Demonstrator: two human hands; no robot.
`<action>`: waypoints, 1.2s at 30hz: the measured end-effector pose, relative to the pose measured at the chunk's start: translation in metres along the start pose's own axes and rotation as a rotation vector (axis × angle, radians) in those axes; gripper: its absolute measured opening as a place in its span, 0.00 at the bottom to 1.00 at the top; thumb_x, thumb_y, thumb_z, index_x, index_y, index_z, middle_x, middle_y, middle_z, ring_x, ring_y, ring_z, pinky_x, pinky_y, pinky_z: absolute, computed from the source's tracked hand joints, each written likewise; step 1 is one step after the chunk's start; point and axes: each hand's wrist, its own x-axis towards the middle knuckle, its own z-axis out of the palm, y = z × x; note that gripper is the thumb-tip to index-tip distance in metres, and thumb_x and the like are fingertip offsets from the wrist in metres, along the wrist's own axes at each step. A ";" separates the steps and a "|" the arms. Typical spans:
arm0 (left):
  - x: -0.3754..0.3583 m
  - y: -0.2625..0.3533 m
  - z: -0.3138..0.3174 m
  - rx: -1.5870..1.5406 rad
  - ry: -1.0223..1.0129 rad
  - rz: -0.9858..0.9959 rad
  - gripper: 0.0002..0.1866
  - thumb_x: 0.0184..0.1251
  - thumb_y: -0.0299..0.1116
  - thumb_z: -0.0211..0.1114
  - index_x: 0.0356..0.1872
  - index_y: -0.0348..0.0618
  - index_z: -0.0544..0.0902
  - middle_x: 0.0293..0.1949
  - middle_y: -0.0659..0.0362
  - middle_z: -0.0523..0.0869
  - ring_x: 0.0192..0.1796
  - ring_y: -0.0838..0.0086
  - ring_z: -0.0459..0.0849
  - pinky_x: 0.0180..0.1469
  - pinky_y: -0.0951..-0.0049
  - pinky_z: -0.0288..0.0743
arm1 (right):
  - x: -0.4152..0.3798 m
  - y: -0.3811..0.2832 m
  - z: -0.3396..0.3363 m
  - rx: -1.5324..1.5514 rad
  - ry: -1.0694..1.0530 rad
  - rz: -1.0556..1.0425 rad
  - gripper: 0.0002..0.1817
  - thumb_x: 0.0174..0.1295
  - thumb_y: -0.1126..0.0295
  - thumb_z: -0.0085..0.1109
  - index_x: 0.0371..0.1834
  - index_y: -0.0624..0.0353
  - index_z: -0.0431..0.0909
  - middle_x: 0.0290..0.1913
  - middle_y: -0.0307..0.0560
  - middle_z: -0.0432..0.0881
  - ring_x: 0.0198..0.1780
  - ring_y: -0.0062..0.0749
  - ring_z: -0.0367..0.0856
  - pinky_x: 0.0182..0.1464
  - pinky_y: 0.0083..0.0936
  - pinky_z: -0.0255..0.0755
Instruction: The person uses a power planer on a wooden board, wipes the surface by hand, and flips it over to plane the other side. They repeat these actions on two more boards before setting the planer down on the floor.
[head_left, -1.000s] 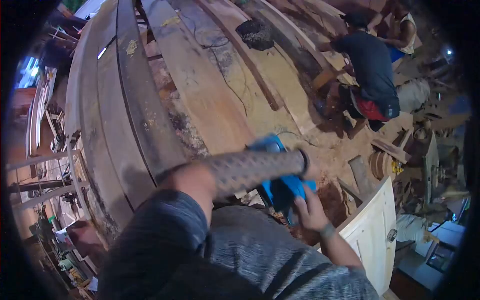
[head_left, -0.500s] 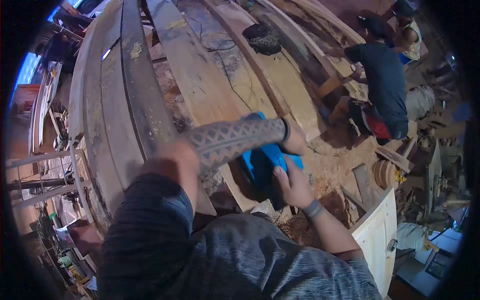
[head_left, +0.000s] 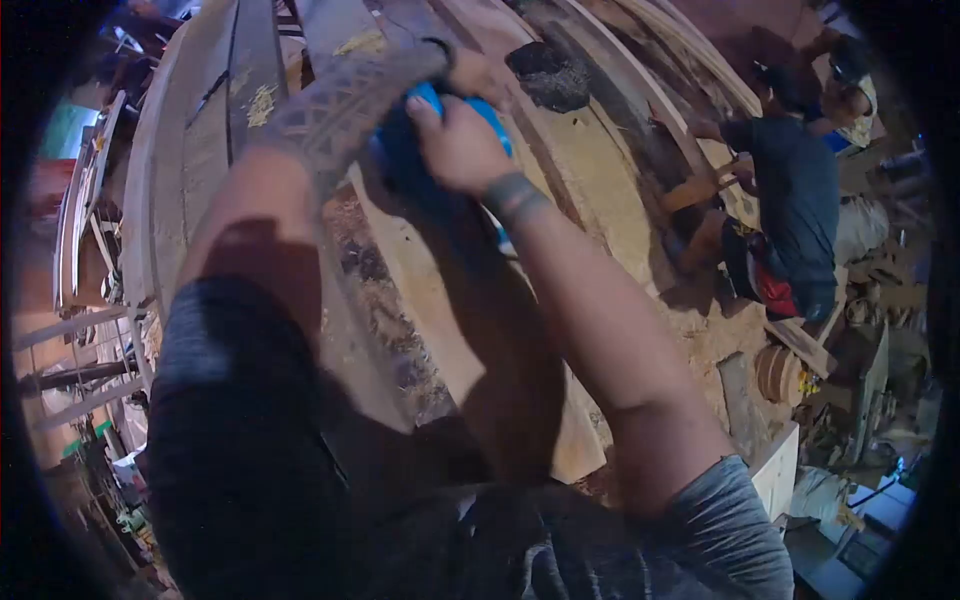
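Note:
Both my hands are on a blue electric planer [head_left: 398, 140], which is partly hidden by my arm and fingers. My right hand [head_left: 462, 150] wraps over its near side, with the thumb on top. Beyond it my left hand [head_left: 478, 80] grips the front part, blurred, its fingers mostly out of sight. The planer rests over a pale wooden plank [head_left: 410, 260], stretched well forward from my body. My arms throw a dark shadow along the wood.
Long planks lie side by side, with wood shavings [head_left: 262, 105] on one. A dark lump [head_left: 548, 75] sits on the boards ahead. At right a person in a dark shirt [head_left: 790, 190] bends over wood, another behind. A round wooden piece [head_left: 778, 375] stands nearer.
Both hands have pushed the planer forward, away from my body and up-left in the view. My right arm is now stretched out. The person at right stays crouched.

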 end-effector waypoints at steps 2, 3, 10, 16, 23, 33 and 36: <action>-0.011 -0.015 -0.010 -0.043 -0.012 -0.081 0.32 0.77 0.62 0.58 0.65 0.48 0.86 0.64 0.47 0.87 0.64 0.54 0.84 0.70 0.55 0.72 | 0.025 -0.004 0.006 -0.015 -0.008 -0.003 0.35 0.80 0.42 0.45 0.49 0.72 0.82 0.46 0.72 0.87 0.53 0.68 0.85 0.59 0.53 0.75; -0.015 -0.016 -0.013 -0.050 -0.021 -0.127 0.31 0.78 0.62 0.57 0.65 0.50 0.86 0.65 0.48 0.86 0.65 0.53 0.84 0.70 0.55 0.72 | 0.024 -0.004 0.006 -0.017 -0.025 0.001 0.36 0.80 0.42 0.45 0.50 0.72 0.82 0.49 0.73 0.87 0.55 0.69 0.84 0.61 0.52 0.74; -0.010 0.044 0.025 0.243 0.028 0.231 0.21 0.81 0.48 0.53 0.61 0.55 0.88 0.62 0.51 0.88 0.63 0.51 0.85 0.66 0.52 0.75 | -0.067 -0.008 -0.028 -0.021 -0.069 -0.004 0.31 0.82 0.44 0.44 0.49 0.68 0.79 0.45 0.70 0.86 0.51 0.67 0.83 0.58 0.54 0.73; -0.010 0.307 0.115 0.096 -0.051 0.281 0.22 0.77 0.47 0.56 0.61 0.48 0.87 0.56 0.44 0.90 0.63 0.49 0.86 0.66 0.52 0.78 | -0.304 -0.030 -0.114 0.099 -0.200 0.165 0.21 0.83 0.54 0.50 0.59 0.65 0.75 0.43 0.61 0.83 0.47 0.52 0.83 0.52 0.45 0.76; -0.043 0.572 0.178 -0.192 -0.141 0.255 0.23 0.70 0.46 0.56 0.50 0.41 0.92 0.53 0.44 0.91 0.57 0.48 0.89 0.63 0.51 0.80 | -0.567 -0.047 -0.219 -0.112 -0.325 0.295 0.30 0.77 0.59 0.56 0.74 0.68 0.64 0.49 0.75 0.82 0.49 0.70 0.84 0.53 0.52 0.76; -0.059 0.520 0.182 -0.236 -0.067 0.158 0.23 0.70 0.48 0.57 0.46 0.41 0.92 0.48 0.45 0.92 0.53 0.50 0.90 0.57 0.51 0.83 | -0.529 -0.045 -0.180 -0.114 -0.307 0.230 0.29 0.77 0.59 0.56 0.72 0.68 0.65 0.50 0.76 0.82 0.52 0.76 0.81 0.57 0.57 0.73; -0.059 0.437 0.164 -0.179 -0.064 0.227 0.30 0.75 0.55 0.54 0.48 0.36 0.91 0.50 0.40 0.90 0.56 0.46 0.88 0.61 0.50 0.80 | -0.444 -0.062 -0.142 -0.007 -0.326 0.351 0.25 0.79 0.57 0.55 0.66 0.66 0.68 0.47 0.76 0.82 0.49 0.77 0.81 0.52 0.58 0.74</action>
